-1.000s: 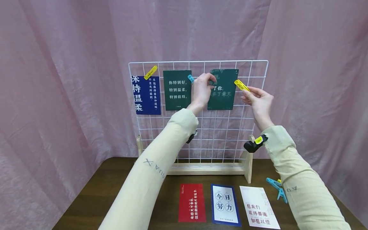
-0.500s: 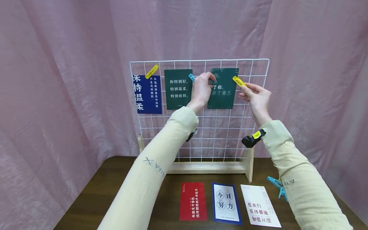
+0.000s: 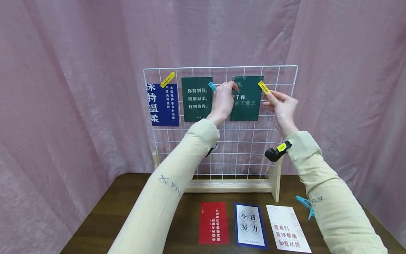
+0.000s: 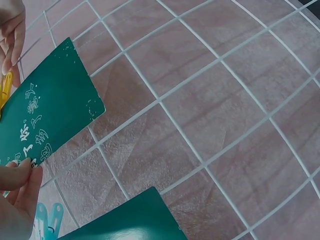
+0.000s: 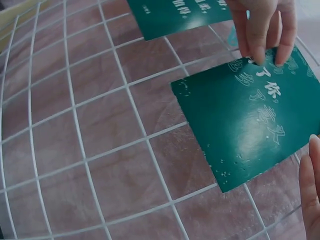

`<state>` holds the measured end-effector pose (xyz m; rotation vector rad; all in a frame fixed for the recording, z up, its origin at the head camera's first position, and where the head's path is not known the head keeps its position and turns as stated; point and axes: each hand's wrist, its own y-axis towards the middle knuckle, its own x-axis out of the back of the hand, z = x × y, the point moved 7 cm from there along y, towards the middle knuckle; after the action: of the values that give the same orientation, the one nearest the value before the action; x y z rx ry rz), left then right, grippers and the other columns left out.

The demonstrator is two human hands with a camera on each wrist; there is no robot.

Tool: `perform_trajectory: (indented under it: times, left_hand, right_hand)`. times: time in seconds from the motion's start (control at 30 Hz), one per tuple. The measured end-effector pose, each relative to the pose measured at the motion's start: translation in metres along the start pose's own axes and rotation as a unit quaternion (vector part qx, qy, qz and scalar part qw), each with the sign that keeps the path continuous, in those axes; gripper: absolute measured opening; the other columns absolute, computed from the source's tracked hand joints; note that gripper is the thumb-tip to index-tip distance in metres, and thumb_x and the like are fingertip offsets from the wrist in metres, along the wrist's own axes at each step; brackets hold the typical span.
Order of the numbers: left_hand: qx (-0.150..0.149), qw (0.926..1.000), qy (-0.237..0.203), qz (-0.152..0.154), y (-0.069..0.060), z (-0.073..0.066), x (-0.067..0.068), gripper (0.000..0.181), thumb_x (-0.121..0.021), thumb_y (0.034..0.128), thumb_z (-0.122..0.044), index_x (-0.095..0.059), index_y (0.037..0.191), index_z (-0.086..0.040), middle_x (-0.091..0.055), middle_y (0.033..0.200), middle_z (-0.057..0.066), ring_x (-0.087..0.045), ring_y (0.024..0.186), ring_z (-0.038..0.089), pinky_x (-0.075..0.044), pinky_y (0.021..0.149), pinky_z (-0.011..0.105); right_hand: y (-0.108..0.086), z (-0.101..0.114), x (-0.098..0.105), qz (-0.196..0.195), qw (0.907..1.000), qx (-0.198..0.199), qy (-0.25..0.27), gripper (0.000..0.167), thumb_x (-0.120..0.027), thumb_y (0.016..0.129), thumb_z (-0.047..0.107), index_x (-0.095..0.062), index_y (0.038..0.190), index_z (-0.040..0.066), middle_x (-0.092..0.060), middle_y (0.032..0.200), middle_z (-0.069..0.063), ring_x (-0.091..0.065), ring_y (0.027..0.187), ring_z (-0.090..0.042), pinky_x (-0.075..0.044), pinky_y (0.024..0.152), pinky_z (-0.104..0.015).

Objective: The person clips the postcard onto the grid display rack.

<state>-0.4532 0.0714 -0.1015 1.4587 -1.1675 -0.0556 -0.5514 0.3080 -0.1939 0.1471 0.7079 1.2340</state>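
My left hand (image 3: 223, 100) pinches the left edge of a green card (image 3: 248, 111) against the white wire grid (image 3: 222, 135); in the left wrist view its thumb and fingers grip that card (image 4: 60, 100). At the card's upper right edge, my right hand (image 3: 283, 107) holds a yellow clip (image 3: 264, 87) between thumb and fingers. The clip's tip meets the card there; whether its jaws have the wire too, I cannot tell. Another green card (image 3: 196, 113) hangs to the left with a blue clip (image 3: 212, 86) at its right edge.
A blue card (image 3: 169, 113) hangs at the grid's left under a yellow clip (image 3: 167, 80). On the brown table (image 3: 104, 211) lie a red card (image 3: 206, 222), a blue-bordered card (image 3: 251, 238) and a white card (image 3: 282, 215). Blue clips (image 3: 303, 201) lie beside my right sleeve.
My right hand has moved slightly left and up, and the yellow clip now stands steeper and higher at the card's right edge. My left hand keeps its hold on the card.
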Motion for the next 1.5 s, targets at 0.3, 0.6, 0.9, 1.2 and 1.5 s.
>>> perform_trajectory:
  times: [0.3, 0.6, 0.9, 1.2, 1.5]
  left_hand:
    - [-0.016, 0.9998, 0.003, -0.009, -0.004, -0.003, 0.001, 0.022, -0.055, 0.082, 0.012, -0.062, 0.093, -0.006, -0.054, 0.093, 0.005, -0.058, 0.082, 0.011, -0.043, 0.07, 0.022]
    - [-0.015, 0.999, 0.042, -0.009, -0.005, -0.006, 0.0, 0.014, -0.058, 0.0839, 0.005, -0.061, 0.09, -0.008, -0.051, 0.093, 0.004, -0.057, 0.08, 0.015, -0.045, 0.064, 0.028]
    - [-0.011, 0.9974, 0.07, -0.015, -0.006, -0.007, 0.002, 0.012, -0.06, 0.0837, -0.001, -0.062, 0.092, -0.009, -0.052, 0.094, 0.003, -0.058, 0.08, 0.019, -0.046, 0.062, 0.031]
    - [-0.017, 0.9987, 0.032, -0.037, -0.012, -0.001, 0.014, 0.014, -0.053, 0.0841, 0.004, -0.061, 0.088, -0.007, -0.047, 0.093, 0.003, -0.056, 0.078, 0.022, -0.045, 0.059, 0.031]
    - [-0.057, 0.9963, -0.027, -0.057, -0.037, -0.004, 0.033, 0.019, -0.052, 0.0795, 0.01, -0.062, 0.086, -0.005, -0.05, 0.093, 0.003, -0.055, 0.079, 0.019, -0.044, 0.063, 0.029]
  right_hand:
    - [-0.029, 0.02, -0.016, -0.014, 0.9995, -0.006, 0.029, 0.028, -0.071, 0.076, 0.008, -0.066, 0.102, -0.002, -0.065, 0.092, -0.017, -0.064, 0.06, -0.027, -0.051, 0.054, -0.032]
    - [-0.075, 0.062, -0.043, -0.024, 0.9992, 0.029, -0.017, 0.032, -0.068, 0.08, 0.007, -0.061, 0.108, -0.008, -0.061, 0.099, -0.023, -0.06, 0.045, -0.018, -0.05, 0.049, -0.029]
    - [-0.054, 0.036, -0.02, -0.02, 0.999, 0.039, 0.007, 0.033, -0.073, 0.074, 0.005, -0.065, 0.106, 0.0, -0.062, 0.104, -0.016, -0.06, 0.047, -0.026, -0.049, 0.045, -0.032]
    - [-0.112, 0.084, -0.036, -0.036, 0.9966, 0.066, -0.032, 0.031, -0.068, 0.079, 0.003, -0.061, 0.107, -0.007, -0.061, 0.102, -0.02, -0.057, 0.043, -0.014, -0.049, 0.048, -0.023]
    - [-0.13, 0.077, -0.016, -0.032, 0.9932, 0.081, -0.077, 0.026, -0.07, 0.079, 0.007, -0.065, 0.101, -0.005, -0.067, 0.086, -0.01, -0.059, 0.046, -0.014, -0.049, 0.048, -0.022]
